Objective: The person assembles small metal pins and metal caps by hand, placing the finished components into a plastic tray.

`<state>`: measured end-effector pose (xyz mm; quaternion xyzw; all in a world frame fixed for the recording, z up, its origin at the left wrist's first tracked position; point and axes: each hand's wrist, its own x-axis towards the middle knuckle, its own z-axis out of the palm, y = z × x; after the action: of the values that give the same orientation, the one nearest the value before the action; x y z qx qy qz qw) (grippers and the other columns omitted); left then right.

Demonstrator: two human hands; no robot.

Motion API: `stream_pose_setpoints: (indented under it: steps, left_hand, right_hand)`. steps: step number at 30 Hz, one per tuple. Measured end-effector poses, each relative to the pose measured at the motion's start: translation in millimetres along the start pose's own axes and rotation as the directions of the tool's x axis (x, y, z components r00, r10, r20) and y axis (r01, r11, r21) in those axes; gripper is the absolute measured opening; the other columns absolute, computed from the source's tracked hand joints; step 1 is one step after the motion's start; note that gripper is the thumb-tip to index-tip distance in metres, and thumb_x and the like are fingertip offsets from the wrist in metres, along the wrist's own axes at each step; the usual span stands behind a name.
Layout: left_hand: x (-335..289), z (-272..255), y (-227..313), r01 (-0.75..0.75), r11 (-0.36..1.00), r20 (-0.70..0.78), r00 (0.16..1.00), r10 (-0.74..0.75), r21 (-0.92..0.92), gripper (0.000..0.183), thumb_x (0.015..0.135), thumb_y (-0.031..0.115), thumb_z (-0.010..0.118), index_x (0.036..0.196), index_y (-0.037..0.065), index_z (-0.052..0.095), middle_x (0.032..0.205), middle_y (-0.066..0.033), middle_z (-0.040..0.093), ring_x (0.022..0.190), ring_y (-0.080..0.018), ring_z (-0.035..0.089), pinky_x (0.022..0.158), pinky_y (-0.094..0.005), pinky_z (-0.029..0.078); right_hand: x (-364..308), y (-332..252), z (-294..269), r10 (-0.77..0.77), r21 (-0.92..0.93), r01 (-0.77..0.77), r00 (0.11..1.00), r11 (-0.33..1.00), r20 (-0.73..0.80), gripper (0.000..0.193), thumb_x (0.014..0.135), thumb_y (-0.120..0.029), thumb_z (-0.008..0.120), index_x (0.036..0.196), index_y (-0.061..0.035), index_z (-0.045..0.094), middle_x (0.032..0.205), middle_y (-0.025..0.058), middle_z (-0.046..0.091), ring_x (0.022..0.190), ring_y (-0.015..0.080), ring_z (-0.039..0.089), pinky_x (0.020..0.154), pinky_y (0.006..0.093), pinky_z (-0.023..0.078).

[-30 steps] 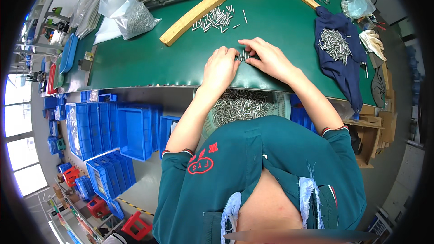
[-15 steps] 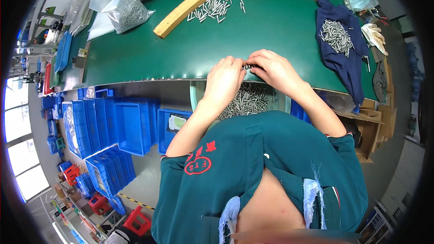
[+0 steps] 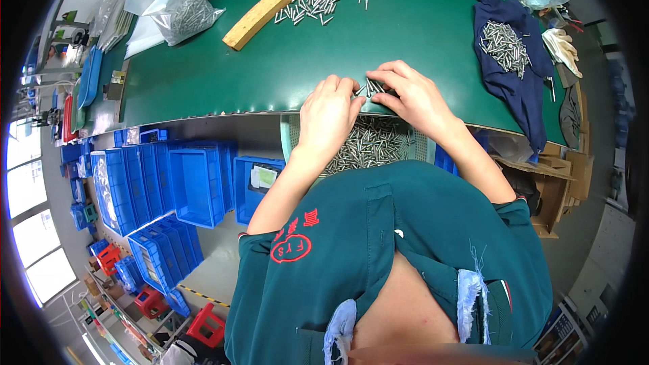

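My two hands face each other over the near edge of the green table. Between them is a small bunch of slim silvery metal pins point(image 3: 372, 87). My right hand point(image 3: 414, 99) has its fingers and thumb around this bunch. My left hand point(image 3: 329, 111) is curled, its fingertips at a single pin beside the bunch; the fingers partly hide that pin. Just below the hands, under the table edge, a pale green basket point(image 3: 289, 136) holds a heap of similar pins point(image 3: 370, 143), partly covered by my forearms.
A wooden strip point(image 3: 274, 7) lies beside a loose pile of pins point(image 3: 313, 4). Far left is a clear bag of pins point(image 3: 186, 17). On the right, a navy cloth point(image 3: 497, 88) bears another pile, next to a glove point(image 3: 561, 51). Blue crates point(image 3: 196, 186) stand below left.
My hands have moved slightly apart, and the pins between them now show more plainly, fanned upward. The whole view has shifted a little.
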<state>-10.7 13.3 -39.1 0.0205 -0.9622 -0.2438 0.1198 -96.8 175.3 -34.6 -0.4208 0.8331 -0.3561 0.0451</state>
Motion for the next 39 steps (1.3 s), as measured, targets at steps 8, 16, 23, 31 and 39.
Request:
stream_pose_setpoints:
  steps: [8, 16, 23, 31, 39]
  left_hand:
    - [7, 5, 2, -0.013, 0.997, 0.005, 1.0, 0.012, 0.078, 0.019, 0.078, 0.018, 0.066, 0.09, 0.007, 0.059, 0.081, -0.0075, 0.056, 0.079, -0.026, 0.059, 0.069, -0.0382, 0.048]
    - [6, -3, 4, 0.06, 0.995, 0.072, 0.996, -0.054, -0.085, 0.014, 0.079, 0.016, 0.063, 0.087, 0.006, 0.057, 0.078, -0.0073, 0.056, 0.079, -0.0262, 0.06, 0.07, -0.0402, 0.049]
    - [5, 4, -1, 0.006, 1.0, 0.0, 1.0, -0.006, 0.018, 0.009, 0.081, 0.015, 0.061, 0.083, 0.007, 0.058, 0.079, -0.0088, 0.056, 0.078, -0.0274, 0.059, 0.07, -0.0409, 0.049]
    - [-11, -15, 4, 0.243, 0.922, 0.206, 0.961, -0.185, -0.302, 0.015, 0.087, 0.017, 0.059, 0.096, 0.007, 0.064, 0.092, -0.0073, 0.063, 0.081, -0.0186, 0.062, 0.069, -0.031, 0.049]
    - [-22, 13, -8, 0.751, -0.341, 0.775, 0.625, 0.095, -0.565, 0.033, 0.095, 0.019, 0.048, 0.114, -0.008, 0.051, 0.109, -0.0195, 0.061, 0.1, -0.027, 0.062, 0.085, -0.0353, 0.053]
  right_hand:
    - [4, 5, -2, -0.004, -0.13, 0.015, 0.996, 0.991, 0.088, 0.025, 0.081, -0.018, 0.064, 0.103, -0.0082, 0.061, 0.1, 0.005, 0.054, 0.09, 0.0229, 0.058, 0.076, 0.0345, 0.048]
    - [2, -5, 3, 0.02, -0.143, -0.016, 0.999, 0.99, 0.026, 0.024, 0.079, -0.025, 0.066, 0.097, -0.0102, 0.063, 0.096, 0.0048, 0.055, 0.088, 0.0223, 0.059, 0.072, 0.0365, 0.05]
    - [4, -4, 8, -0.067, -0.231, 0.058, 0.997, 0.971, -0.031, 0.019, 0.077, -0.028, 0.067, 0.088, -0.0123, 0.064, 0.087, 0.0001, 0.055, 0.081, 0.018, 0.058, 0.067, 0.0343, 0.051]
    - [0, -1, 9, -0.109, -0.259, 0.092, 0.993, 0.962, -0.054, 0.017, 0.077, -0.026, 0.066, 0.087, -0.013, 0.065, 0.086, -0.0023, 0.057, 0.078, 0.0172, 0.057, 0.065, 0.0329, 0.051]
    - [-18, -7, 3, -0.075, -0.186, 0.078, 0.997, 0.979, 0.026, 0.013, 0.077, -0.023, 0.066, 0.086, -0.0138, 0.066, 0.088, -0.0043, 0.059, 0.079, 0.0169, 0.058, 0.065, 0.0317, 0.051]
